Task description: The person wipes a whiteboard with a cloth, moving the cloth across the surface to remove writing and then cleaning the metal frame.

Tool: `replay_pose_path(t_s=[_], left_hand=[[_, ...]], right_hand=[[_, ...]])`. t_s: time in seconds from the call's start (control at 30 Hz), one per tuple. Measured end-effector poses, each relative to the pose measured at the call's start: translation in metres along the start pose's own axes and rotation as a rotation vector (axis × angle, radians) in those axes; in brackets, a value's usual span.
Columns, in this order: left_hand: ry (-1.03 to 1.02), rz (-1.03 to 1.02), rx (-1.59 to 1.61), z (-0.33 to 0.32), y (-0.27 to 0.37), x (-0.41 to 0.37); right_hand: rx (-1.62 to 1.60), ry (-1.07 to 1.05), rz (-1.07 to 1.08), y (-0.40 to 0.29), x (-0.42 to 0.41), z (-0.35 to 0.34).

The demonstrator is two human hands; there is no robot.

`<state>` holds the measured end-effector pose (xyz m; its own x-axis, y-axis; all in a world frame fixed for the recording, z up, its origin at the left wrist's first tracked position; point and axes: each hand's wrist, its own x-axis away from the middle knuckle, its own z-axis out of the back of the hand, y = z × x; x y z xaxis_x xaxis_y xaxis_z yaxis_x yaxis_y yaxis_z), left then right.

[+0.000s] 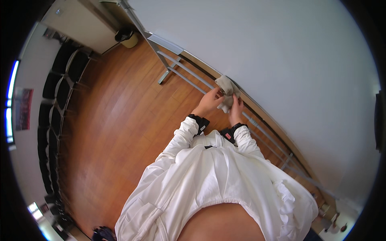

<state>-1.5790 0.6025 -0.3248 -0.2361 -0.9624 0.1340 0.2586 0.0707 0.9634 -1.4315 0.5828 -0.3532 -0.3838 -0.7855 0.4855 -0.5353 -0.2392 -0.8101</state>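
A crumpled beige cloth (228,90) is held between my two hands, close to the lower edge of a large whiteboard (256,54). My left hand (209,101) grips the cloth from the left side, its fingers partly hidden by the folds. My right hand (237,110) pinches it from the right, fingers pointing up along the fabric. Both wrists wear black bands beneath white sleeves. Under the cloth run the grey metal rails (190,71) of the board's stand.
A light tray (166,44) is fixed along the board's lower edge. The stand's foot (169,71) rests on the wooden floor (120,120). A yellow bin (129,39) with a black liner stands by a cabinet (81,24). Rows of black chairs (45,114) line the left wall.
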Motion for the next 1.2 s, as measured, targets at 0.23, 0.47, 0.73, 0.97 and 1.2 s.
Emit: replay_pose_path(t_s=[0.23, 0.47, 0.73, 0.97, 1.2], left_hand=[[0.062, 0.037, -0.066, 0.041, -0.032, -0.004], [0.052, 0.004, 0.035, 0.078, -0.024, 0.009], [0.133, 0.093, 0.044, 0.099, -0.022, 0.012], [-0.049, -0.028, -0.046, 0.054, -0.015, -0.019], [-0.13, -0.024, -0.096, 0.036, -0.007, -0.033]], right_hand=[[0.029, -0.067, -0.081, 0.021, 0.006, -0.042], [-0.116, -0.033, -0.079, 0.051, -0.02, -0.062], [-0.07, 0.154, 0.045, 0.031, -0.012, -0.081], [-0.127, 0.284, 0.102, 0.02, -0.025, -0.048], [-0.123, 0.232, 0.028, 0.02, -0.035, -0.042]])
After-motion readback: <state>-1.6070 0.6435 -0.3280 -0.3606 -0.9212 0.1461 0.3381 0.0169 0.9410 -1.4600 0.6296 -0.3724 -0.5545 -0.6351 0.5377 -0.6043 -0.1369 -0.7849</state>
